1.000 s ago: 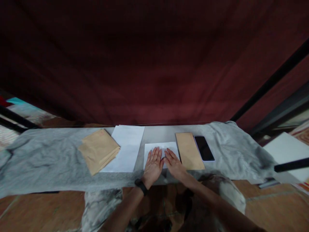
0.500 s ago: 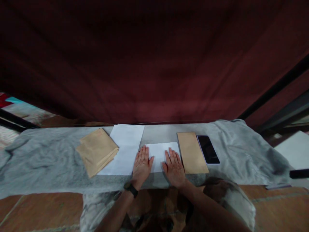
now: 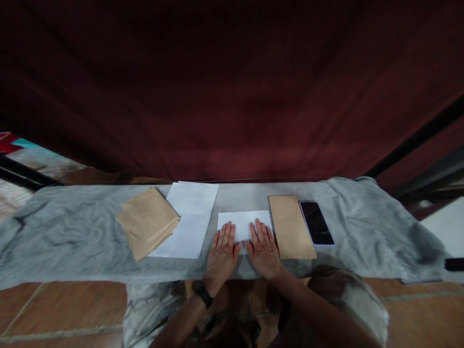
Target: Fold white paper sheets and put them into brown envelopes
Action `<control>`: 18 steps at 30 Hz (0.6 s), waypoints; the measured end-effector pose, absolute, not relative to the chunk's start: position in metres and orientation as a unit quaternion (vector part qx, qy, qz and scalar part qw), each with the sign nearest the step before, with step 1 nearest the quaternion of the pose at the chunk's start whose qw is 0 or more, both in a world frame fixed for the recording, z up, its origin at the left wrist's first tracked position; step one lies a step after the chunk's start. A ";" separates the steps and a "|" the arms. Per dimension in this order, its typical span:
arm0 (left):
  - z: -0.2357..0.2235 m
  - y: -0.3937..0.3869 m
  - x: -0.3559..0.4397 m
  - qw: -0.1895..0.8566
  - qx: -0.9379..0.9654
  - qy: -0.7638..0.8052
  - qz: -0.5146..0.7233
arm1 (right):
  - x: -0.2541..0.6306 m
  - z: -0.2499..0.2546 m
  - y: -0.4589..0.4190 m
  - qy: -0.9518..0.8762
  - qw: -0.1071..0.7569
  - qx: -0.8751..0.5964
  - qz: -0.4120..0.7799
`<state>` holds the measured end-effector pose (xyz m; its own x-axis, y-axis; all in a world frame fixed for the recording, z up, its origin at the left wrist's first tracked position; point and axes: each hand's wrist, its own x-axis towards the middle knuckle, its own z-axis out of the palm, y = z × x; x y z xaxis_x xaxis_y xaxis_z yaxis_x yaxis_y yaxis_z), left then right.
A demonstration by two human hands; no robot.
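While the left hand (image 3: pixel 222 255) and the right hand (image 3: pixel 263 252) were laid palm-down, opened flat with nothing grasped, one white paper (image 3: pixel 243 220) was placed beneath, near the middle of the table's (image 3: pixel 72 232) near edge. Toward the right end were set one brown paper rectangle (image 3: pixel 292 229) and one phone (image 3: pixel 316 223); toward the left end, white sheets (image 3: pixel 194 212), overlapped by brown papers (image 3: pixel 148 220). Beyond the far edge was hung one dark red cloth (image 3: pixel 232 116).

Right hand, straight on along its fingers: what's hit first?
Sliding flat, the right hand crosses the white paper under its fingers, then grey cloth. First obstacle looks like the dark red curtain; its distance is unclear.
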<state>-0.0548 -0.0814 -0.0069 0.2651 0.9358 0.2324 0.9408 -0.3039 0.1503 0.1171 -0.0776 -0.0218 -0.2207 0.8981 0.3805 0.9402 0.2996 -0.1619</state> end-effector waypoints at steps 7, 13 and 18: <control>-0.009 -0.088 -0.069 -0.004 -0.765 -0.625 -0.158 | 0.117 -0.017 -0.078 -0.781 0.212 -0.586 -0.040; -0.014 -0.095 -0.073 -0.097 -0.704 -0.649 -0.271 | 0.117 -0.017 -0.077 -0.781 0.218 -0.585 -0.014; -0.001 -0.078 -0.086 -0.302 -0.543 -0.680 -0.389 | 0.117 -0.017 -0.077 -0.782 0.218 -0.584 -0.011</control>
<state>-0.0862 -0.0779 -0.0011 -0.2277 0.9737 0.0104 0.5036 0.1086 0.8571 0.1171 -0.0770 -0.0168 -0.2225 0.9086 0.3535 0.9183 0.3171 -0.2369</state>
